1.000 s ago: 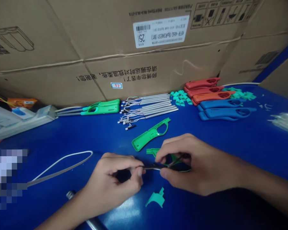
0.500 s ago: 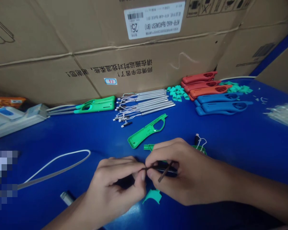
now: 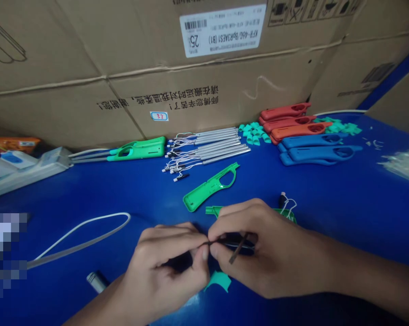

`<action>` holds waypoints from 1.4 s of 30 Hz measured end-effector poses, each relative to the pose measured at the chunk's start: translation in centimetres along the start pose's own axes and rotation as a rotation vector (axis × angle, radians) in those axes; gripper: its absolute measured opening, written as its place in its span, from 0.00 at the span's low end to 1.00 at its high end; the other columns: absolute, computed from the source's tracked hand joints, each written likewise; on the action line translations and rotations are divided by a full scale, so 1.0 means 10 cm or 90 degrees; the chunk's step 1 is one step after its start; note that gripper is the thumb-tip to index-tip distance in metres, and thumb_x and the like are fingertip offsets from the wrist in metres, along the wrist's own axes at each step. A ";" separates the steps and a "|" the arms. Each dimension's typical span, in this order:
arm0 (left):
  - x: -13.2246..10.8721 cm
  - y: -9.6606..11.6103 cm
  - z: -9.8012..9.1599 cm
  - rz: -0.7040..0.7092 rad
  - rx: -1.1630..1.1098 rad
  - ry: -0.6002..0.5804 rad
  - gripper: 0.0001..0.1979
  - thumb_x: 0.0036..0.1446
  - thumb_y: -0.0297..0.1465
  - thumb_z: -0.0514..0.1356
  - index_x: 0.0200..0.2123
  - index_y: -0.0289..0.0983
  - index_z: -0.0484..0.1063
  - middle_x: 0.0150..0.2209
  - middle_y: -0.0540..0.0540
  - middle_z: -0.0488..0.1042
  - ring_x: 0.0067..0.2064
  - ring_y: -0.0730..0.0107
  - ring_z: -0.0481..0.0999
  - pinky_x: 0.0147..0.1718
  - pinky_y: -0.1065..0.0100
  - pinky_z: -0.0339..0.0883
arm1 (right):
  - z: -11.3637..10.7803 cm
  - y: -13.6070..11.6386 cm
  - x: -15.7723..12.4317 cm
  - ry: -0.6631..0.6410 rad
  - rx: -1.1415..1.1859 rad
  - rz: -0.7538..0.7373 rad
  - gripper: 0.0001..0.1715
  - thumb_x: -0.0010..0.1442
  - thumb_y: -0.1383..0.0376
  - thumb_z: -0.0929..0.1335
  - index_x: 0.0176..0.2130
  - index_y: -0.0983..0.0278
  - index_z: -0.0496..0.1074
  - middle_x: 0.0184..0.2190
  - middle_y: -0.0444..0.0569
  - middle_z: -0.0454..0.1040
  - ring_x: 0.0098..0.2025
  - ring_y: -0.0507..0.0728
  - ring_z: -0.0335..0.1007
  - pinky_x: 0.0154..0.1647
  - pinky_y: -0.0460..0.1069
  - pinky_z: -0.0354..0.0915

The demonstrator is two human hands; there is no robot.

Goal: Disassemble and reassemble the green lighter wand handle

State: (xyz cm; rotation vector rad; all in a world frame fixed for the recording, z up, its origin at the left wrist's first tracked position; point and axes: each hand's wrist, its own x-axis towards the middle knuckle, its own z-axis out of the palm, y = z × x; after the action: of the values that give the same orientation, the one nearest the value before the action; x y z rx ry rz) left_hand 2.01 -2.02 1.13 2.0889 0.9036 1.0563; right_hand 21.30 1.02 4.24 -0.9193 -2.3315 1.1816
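Note:
My left hand (image 3: 166,267) and my right hand (image 3: 258,249) meet fingertip to fingertip low over the blue table (image 3: 122,190). Both are closed in a pinch on a thin dark wire (image 3: 236,253) that runs between them. Under my right hand lies a green lighter shell half (image 3: 213,210), mostly hidden, with a small black part and white wires (image 3: 286,202) sticking out behind it. A small teal trigger piece (image 3: 219,280) lies just below my fingers. Another green shell half (image 3: 209,188) lies a little farther away.
Against the cardboard boxes (image 3: 190,95) lie a row of metal tubes with wires (image 3: 211,147), an assembled green lighter (image 3: 136,150), red shells (image 3: 289,120), blue shells (image 3: 316,153) and teal small parts (image 3: 255,133). A white cable loop (image 3: 85,226) lies left. A metal tube end (image 3: 95,280) sits by my left wrist.
My hands have drawn closer together and shifted slightly left, pinching the wire. The teal piece now sits directly under my fingers, and the black part with white wires has come into sight.

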 end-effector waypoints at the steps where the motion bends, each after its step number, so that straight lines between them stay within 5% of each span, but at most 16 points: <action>1: 0.01 0.00 -0.01 -0.005 -0.009 -0.016 0.11 0.57 0.19 0.58 0.25 0.36 0.72 0.21 0.50 0.73 0.23 0.73 0.73 0.25 0.72 0.69 | 0.00 0.00 0.00 -0.002 0.001 0.002 0.15 0.49 0.75 0.66 0.20 0.63 0.55 0.19 0.38 0.59 0.25 0.48 0.55 0.26 0.46 0.52; 8: 0.01 0.02 -0.10 -0.043 -0.050 -0.080 0.10 0.58 0.20 0.55 0.33 0.36 0.75 0.23 0.49 0.74 0.25 0.72 0.73 0.25 0.71 0.67 | -0.05 0.00 -0.02 -0.010 0.002 0.018 0.07 0.50 0.74 0.67 0.23 0.65 0.67 0.22 0.38 0.68 0.27 0.47 0.61 0.29 0.45 0.54; 27: 0.05 0.02 -0.10 0.026 0.074 -0.019 0.07 0.55 0.20 0.59 0.32 0.36 0.74 0.25 0.48 0.79 0.27 0.70 0.79 0.28 0.72 0.73 | -0.03 0.01 -0.02 -0.023 -0.035 0.013 0.13 0.53 0.73 0.66 0.22 0.64 0.58 0.22 0.38 0.65 0.28 0.48 0.61 0.30 0.47 0.53; 42: 0.03 0.02 -0.07 -0.014 0.033 -0.036 0.06 0.56 0.20 0.59 0.32 0.35 0.74 0.24 0.48 0.77 0.24 0.74 0.74 0.24 0.73 0.68 | -0.04 0.03 -0.02 -0.029 -0.026 -0.013 0.13 0.50 0.75 0.67 0.21 0.64 0.58 0.20 0.37 0.61 0.26 0.48 0.56 0.28 0.47 0.51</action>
State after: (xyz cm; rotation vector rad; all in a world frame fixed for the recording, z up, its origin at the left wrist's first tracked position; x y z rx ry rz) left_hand 1.62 -1.74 1.80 2.1354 0.9335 0.9666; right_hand 21.80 1.23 4.22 -0.8894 -2.4041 1.1629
